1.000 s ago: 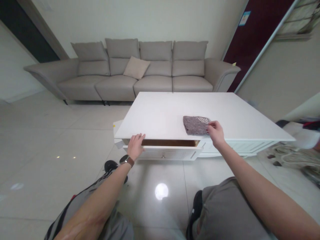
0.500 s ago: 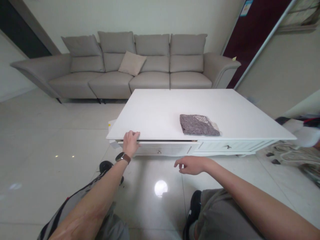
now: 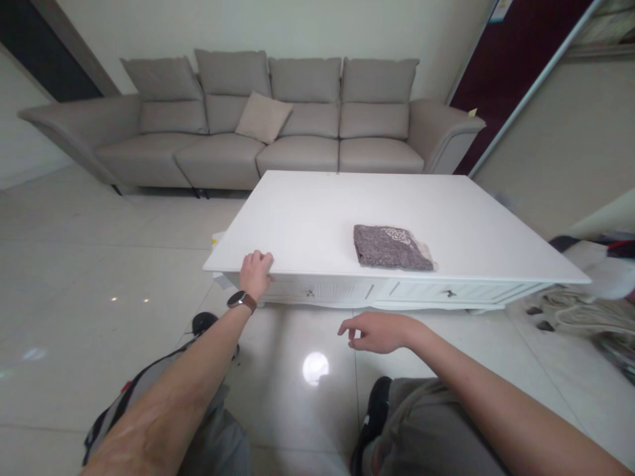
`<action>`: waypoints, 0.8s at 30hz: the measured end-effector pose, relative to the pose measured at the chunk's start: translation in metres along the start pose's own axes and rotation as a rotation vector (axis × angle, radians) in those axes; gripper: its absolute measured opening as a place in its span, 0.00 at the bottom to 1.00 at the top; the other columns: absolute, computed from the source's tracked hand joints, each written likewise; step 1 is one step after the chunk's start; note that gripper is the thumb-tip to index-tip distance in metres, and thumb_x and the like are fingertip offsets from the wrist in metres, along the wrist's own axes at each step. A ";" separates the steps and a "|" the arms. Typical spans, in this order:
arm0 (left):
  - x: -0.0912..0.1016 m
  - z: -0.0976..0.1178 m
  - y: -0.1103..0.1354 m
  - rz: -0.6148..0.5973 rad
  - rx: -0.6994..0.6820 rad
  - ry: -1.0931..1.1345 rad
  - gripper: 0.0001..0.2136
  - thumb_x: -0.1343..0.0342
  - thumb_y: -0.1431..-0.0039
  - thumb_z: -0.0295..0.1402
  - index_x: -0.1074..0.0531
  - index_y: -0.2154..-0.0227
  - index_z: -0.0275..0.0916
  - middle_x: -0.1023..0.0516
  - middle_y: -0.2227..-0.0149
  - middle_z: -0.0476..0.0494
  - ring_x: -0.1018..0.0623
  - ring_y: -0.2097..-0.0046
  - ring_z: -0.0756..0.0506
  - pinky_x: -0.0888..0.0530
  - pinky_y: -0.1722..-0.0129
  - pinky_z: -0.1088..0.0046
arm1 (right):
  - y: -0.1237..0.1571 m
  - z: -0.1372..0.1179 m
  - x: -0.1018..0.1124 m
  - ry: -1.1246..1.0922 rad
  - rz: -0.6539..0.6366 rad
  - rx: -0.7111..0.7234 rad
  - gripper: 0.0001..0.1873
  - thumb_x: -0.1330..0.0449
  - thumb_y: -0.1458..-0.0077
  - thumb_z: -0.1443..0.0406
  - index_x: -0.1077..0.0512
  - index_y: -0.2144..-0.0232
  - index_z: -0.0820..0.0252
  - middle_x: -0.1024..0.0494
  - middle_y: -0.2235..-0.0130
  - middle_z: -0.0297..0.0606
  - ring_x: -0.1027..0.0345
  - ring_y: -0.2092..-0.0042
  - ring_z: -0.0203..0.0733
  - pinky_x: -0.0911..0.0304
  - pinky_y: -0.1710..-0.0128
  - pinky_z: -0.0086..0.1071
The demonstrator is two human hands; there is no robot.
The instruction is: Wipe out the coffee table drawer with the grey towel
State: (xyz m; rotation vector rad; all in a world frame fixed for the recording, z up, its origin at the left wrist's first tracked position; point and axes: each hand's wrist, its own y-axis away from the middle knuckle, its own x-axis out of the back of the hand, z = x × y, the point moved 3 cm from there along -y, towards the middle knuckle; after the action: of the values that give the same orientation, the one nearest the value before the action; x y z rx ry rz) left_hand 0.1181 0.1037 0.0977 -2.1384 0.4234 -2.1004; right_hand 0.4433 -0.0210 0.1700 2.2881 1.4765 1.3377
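Observation:
My left hand (image 3: 255,272), with a watch (image 3: 241,301) on its wrist, rests at the front left edge of a white coffee table (image 3: 297,218). Its bent fingers lie over the tabletop edge, and its palm is against the front of the left drawer (image 3: 337,289). That drawer sits flush under the top. In front of the table hangs my right hand (image 3: 380,332), fingers loosely bent and apart, holding nothing. A folded grey-brown cloth (image 3: 389,248) with a pale pattern, seemingly in a clear bag, lies on the tabletop near the front edge.
A grey sofa (image 3: 297,155) with a beige cushion (image 3: 262,118) stands behind the table. To the table's right, the right drawer (image 3: 449,293) has its own knob, and piled fabric (image 3: 580,314) lies on the floor. My shoes are on glossy tiles.
The left drawer, slightly pulled out before, is now pushed in under the tabletop by my left hand. My right hand stays hanging in much the same place. The view has shifted slightly.

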 end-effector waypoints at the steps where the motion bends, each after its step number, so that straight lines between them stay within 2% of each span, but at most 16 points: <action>1: 0.000 0.001 -0.001 0.003 -0.006 -0.008 0.17 0.35 0.46 0.34 0.30 0.53 0.44 0.32 0.52 0.36 0.32 0.49 0.34 0.31 0.50 0.57 | 0.001 0.001 0.000 -0.005 0.003 0.002 0.24 0.43 0.39 0.61 0.26 0.41 0.57 0.18 0.49 0.44 0.25 0.55 0.47 0.34 0.53 0.38; 9: 0.001 0.006 -0.001 -0.006 -0.028 -0.057 0.15 0.37 0.44 0.32 0.29 0.54 0.43 0.30 0.53 0.34 0.30 0.49 0.33 0.32 0.48 0.55 | 0.009 0.004 -0.007 0.000 0.033 -0.030 0.26 0.42 0.40 0.59 0.26 0.41 0.56 0.18 0.49 0.43 0.24 0.54 0.47 0.34 0.53 0.37; 13: 0.009 0.014 -0.002 -0.026 -0.030 -0.074 0.17 0.39 0.46 0.27 0.30 0.52 0.40 0.29 0.52 0.33 0.30 0.48 0.34 0.33 0.45 0.53 | 0.014 -0.003 -0.009 0.031 0.086 -0.108 0.26 0.42 0.41 0.60 0.26 0.41 0.54 0.19 0.48 0.42 0.24 0.52 0.49 0.34 0.50 0.38; 16: 0.020 0.025 -0.004 -0.094 0.006 0.012 0.21 0.42 0.50 0.21 0.32 0.51 0.38 0.29 0.50 0.31 0.29 0.47 0.34 0.32 0.45 0.54 | 0.018 -0.009 -0.015 0.098 0.121 -0.180 0.26 0.42 0.42 0.62 0.25 0.41 0.57 0.19 0.48 0.44 0.25 0.49 0.51 0.34 0.49 0.40; 18: 0.031 0.038 -0.003 -0.128 -0.007 0.172 0.25 0.43 0.52 0.20 0.33 0.48 0.37 0.30 0.48 0.32 0.28 0.45 0.35 0.30 0.46 0.56 | 0.019 -0.011 -0.021 0.127 0.125 -0.189 0.26 0.42 0.42 0.62 0.25 0.41 0.57 0.18 0.48 0.45 0.25 0.47 0.52 0.34 0.48 0.40; 21: 0.051 0.064 0.011 -0.153 -0.164 0.467 0.27 0.43 0.49 0.24 0.35 0.43 0.38 0.30 0.45 0.35 0.28 0.43 0.38 0.29 0.43 0.60 | 0.015 -0.008 -0.032 0.122 0.095 -0.151 0.26 0.42 0.42 0.62 0.26 0.41 0.57 0.18 0.50 0.44 0.25 0.49 0.50 0.34 0.49 0.39; 22: 0.056 0.074 0.018 -0.205 -0.247 0.551 0.25 0.43 0.46 0.26 0.35 0.44 0.39 0.28 0.46 0.36 0.27 0.44 0.39 0.29 0.42 0.61 | 0.011 -0.007 -0.034 0.121 0.079 -0.142 0.26 0.42 0.42 0.62 0.26 0.41 0.57 0.18 0.50 0.43 0.24 0.50 0.50 0.34 0.49 0.39; 24: 0.061 0.092 0.039 -0.421 -0.427 0.692 0.22 0.43 0.45 0.28 0.32 0.46 0.41 0.24 0.49 0.40 0.23 0.47 0.41 0.27 0.45 0.63 | 0.001 -0.005 -0.039 0.140 0.057 -0.137 0.26 0.42 0.41 0.62 0.26 0.41 0.58 0.18 0.50 0.44 0.24 0.50 0.50 0.34 0.49 0.40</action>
State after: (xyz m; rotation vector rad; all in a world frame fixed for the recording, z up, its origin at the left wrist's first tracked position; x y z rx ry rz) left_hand 0.2049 0.0388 0.1427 -1.7069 0.5563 -3.2490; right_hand 0.4350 -0.0529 0.1494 2.2072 1.3191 1.5924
